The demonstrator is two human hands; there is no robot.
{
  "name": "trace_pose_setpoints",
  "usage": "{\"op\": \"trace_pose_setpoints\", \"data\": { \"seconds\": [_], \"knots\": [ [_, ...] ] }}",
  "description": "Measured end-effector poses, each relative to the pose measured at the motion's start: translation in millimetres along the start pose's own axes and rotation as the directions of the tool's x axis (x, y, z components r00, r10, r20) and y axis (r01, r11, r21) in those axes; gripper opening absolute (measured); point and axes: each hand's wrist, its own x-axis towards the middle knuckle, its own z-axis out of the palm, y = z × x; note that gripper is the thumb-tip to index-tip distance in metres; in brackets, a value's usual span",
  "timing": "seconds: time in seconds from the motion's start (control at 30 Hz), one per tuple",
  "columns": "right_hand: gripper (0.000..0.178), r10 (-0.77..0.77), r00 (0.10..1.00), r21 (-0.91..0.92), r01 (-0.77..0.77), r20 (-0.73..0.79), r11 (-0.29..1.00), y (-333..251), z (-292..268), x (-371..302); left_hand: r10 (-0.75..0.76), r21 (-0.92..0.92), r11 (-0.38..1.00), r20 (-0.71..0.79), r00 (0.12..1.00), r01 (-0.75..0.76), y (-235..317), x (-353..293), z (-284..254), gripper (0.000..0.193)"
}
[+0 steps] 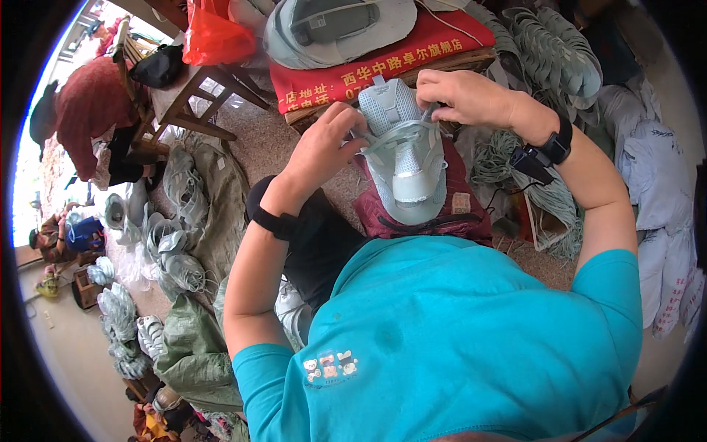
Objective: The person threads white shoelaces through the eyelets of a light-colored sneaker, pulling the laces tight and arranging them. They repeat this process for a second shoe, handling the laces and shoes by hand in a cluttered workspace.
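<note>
A pale grey-green sneaker upper [407,177] lies over my lap, its toe toward me and its mesh tongue [387,105] standing up at the far end. A pale shoelace [401,131] crosses the opening below the tongue. At the left side of the opening, my left hand [324,147] is closed in a pinch on the lace, close against the upper. My right hand [471,101] pinches the lace at the right side, beside the tongue. The fingertips partly hide the lace ends.
A table with a red cloth [471,37] holds more shoe parts [335,29] ahead. Bundled pale laces [560,214] hang at the right, below stacked uppers [556,55]. A wooden stool [195,96], piled uppers [180,250] and a person in red [96,103] are at the left.
</note>
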Motion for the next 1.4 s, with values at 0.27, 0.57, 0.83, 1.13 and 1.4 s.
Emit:
{"op": "trace_pose_setpoints", "data": {
  "seconds": [0.27,0.57,0.83,1.13,1.4],
  "knots": [
    [0.018,0.114,0.977,0.170,-0.083,-0.180,0.982,-6.6,22.3,-13.3,-0.096,-0.053,0.994,-0.082,0.992,0.092,-10.8,-2.2,17.2,0.016],
    [0.016,0.596,0.802,0.807,-0.373,0.032,0.458,-20.9,34.8,9.3,-0.483,-0.786,0.564,-0.065,0.873,0.254,-2.2,-10.5,37.5,0.018],
    [0.012,-0.158,0.987,0.546,0.125,0.014,0.828,-80.8,-1.0,10.9,-0.225,-0.934,0.342,-0.191,0.955,-0.106,79.1,-0.6,-36.7,0.018],
    [0.005,0.057,0.933,-0.211,-0.140,-0.356,0.967,-46.2,25.1,23.1,-0.525,-0.783,0.619,-0.356,0.773,0.059,28.3,-2.3,14.9,0.018],
    [0.003,0.015,0.929,-0.311,-0.139,-0.370,0.940,-63.6,33.4,27.2,-0.351,-0.289,0.926,-0.413,0.841,0.244,27.7,-6.9,44.5,0.013]
  ]
}}
